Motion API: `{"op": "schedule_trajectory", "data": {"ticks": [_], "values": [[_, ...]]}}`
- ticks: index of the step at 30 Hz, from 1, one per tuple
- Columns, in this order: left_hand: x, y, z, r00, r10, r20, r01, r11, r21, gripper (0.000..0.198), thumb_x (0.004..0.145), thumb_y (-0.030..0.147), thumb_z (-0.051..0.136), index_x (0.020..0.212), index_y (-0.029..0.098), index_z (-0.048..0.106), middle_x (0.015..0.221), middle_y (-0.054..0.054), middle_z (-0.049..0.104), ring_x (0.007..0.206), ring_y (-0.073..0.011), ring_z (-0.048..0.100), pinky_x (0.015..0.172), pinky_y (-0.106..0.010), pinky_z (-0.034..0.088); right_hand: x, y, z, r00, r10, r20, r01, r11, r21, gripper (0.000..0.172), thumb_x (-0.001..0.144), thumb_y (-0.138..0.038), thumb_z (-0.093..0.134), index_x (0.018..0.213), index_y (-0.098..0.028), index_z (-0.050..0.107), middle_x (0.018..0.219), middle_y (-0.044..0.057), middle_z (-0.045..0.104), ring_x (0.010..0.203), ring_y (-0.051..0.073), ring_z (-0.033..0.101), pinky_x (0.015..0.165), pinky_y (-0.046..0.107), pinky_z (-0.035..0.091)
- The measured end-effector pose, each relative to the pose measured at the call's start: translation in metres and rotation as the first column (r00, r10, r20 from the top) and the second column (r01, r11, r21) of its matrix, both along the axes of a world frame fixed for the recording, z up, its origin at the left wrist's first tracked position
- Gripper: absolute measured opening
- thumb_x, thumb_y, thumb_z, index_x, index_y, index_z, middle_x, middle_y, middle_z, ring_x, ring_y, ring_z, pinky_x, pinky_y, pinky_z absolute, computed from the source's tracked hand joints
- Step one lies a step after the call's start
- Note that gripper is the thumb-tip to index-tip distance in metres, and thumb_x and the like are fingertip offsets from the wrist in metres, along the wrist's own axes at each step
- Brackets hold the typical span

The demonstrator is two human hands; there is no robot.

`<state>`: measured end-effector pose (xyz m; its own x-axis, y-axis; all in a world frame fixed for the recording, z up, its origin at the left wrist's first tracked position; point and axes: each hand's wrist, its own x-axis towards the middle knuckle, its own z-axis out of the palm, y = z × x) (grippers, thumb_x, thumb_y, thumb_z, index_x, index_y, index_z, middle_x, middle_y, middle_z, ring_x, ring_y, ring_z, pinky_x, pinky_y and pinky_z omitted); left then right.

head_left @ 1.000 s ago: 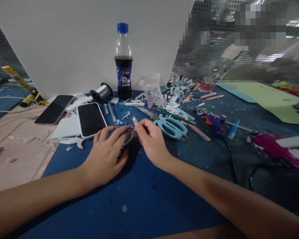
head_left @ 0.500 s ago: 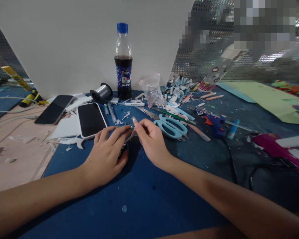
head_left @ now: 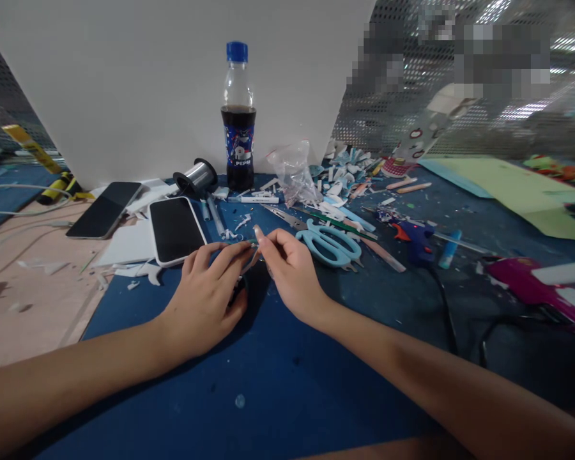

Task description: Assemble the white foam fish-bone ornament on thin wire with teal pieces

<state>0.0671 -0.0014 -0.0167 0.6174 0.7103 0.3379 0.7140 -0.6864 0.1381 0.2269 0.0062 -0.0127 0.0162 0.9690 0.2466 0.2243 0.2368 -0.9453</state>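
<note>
My left hand point(head_left: 206, 297) rests on the blue table point(head_left: 278, 396), fingers curled round something dark and small that its palm mostly hides. Thumb and fingers of my right hand point(head_left: 292, 271) are pinched together at my left fingertips. Between the two hands a thin, brownish strip point(head_left: 253, 259) shows, with a small bit of green beside it; the rest is covered. Light blue scissors point(head_left: 333, 243) lie just right of my right hand, blades toward the back left. A white-edged phone point(head_left: 176, 230) lies behind my left hand.
A cola bottle point(head_left: 238, 147) stands behind the hands, beside a wire spool point(head_left: 196, 177) and a plastic bag point(head_left: 294, 172). Paper scraps point(head_left: 349, 172) are heaped behind the scissors. Glue guns, one blue point(head_left: 418, 243) and one magenta point(head_left: 522, 278), lie right with black cables.
</note>
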Motion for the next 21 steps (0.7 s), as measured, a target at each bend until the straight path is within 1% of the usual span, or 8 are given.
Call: {"op": "schedule_trajectory", "data": {"ticks": [6,12,16,21], "values": [[0.000,0.000,0.000,1.000,0.004,-0.018,-0.004,1.000,-0.007,0.045,0.082,0.020,0.044,0.127,0.016,0.041,0.130,-0.011,0.047,0.115,-0.0321,0.037,0.093,-0.052,0.038,0.000,0.001,-0.003,1.000,-0.002,0.006,0.002,1.000,0.003,0.031,0.089,-0.036,0.046,0.063,-0.019,0.043,0.053,-0.006,0.038,0.048,0.008,0.034,0.050,0.024,0.031],[0.000,0.000,0.000,1.000,0.004,-0.023,-0.004,1.000,-0.010,0.044,0.083,0.020,0.042,0.127,0.016,0.041,0.129,-0.011,0.047,0.113,-0.0312,0.038,0.093,-0.052,0.038,0.000,0.002,-0.005,1.000,-0.017,0.014,0.017,1.000,0.007,0.031,0.088,-0.038,0.047,0.064,-0.019,0.045,0.054,-0.005,0.038,0.049,0.008,0.035,0.051,0.024,0.032],[0.001,-0.001,0.001,0.999,0.014,-0.043,-0.014,1.000,-0.001,0.045,0.083,0.020,0.043,0.127,0.013,0.041,0.129,-0.011,0.047,0.113,-0.0310,0.038,0.093,-0.051,0.039,0.000,0.003,-0.008,1.000,-0.002,-0.012,0.002,1.000,-0.010,0.031,0.089,-0.041,0.046,0.066,-0.019,0.045,0.053,-0.006,0.037,0.048,0.008,0.035,0.049,0.024,0.030],[0.001,0.000,0.000,0.999,0.020,-0.048,-0.020,1.000,-0.008,0.047,0.083,0.022,0.041,0.129,0.014,0.040,0.132,-0.009,0.046,0.115,-0.0294,0.037,0.095,-0.049,0.038,-0.001,0.006,-0.012,0.998,0.003,-0.070,-0.007,0.999,-0.053,0.035,0.088,-0.046,0.047,0.065,-0.019,0.044,0.052,-0.007,0.034,0.046,0.007,0.032,0.047,0.024,0.028]]}}
